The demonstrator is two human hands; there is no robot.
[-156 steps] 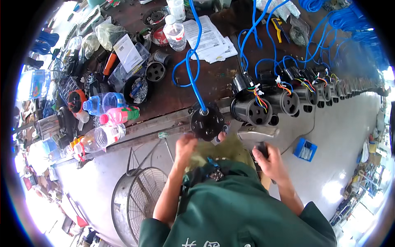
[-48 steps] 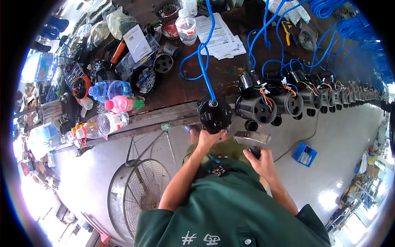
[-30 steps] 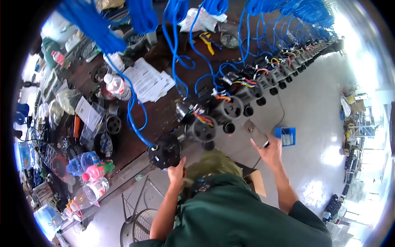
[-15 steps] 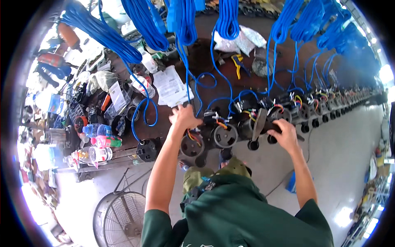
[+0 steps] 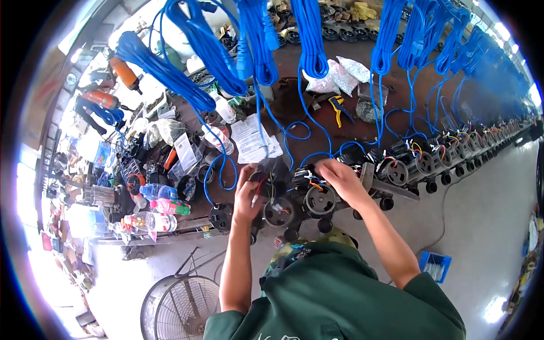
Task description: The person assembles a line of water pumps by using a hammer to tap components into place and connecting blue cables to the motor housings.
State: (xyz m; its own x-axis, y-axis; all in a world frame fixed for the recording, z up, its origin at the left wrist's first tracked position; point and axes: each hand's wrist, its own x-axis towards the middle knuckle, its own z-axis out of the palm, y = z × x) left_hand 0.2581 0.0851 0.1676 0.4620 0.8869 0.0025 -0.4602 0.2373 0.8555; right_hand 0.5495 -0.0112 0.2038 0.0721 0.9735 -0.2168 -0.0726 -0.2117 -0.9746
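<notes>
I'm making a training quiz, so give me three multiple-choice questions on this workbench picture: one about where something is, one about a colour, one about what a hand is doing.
1. Where is the round wire fan?
A. On the bench
B. On the floor, lower left
C. Hanging overhead

2. What colour are the hanging cables?
A. Blue
B. Yellow
C. White

3. What is the left hand doing?
A. Resting flat on paper
B. Pinching thin wires at a black motor unit
C. Gripping a bottle

Answers: B, the fan stands on the floor beside the person; A, every looped cable is blue; B, its fingers close on wires above the unit.
</notes>
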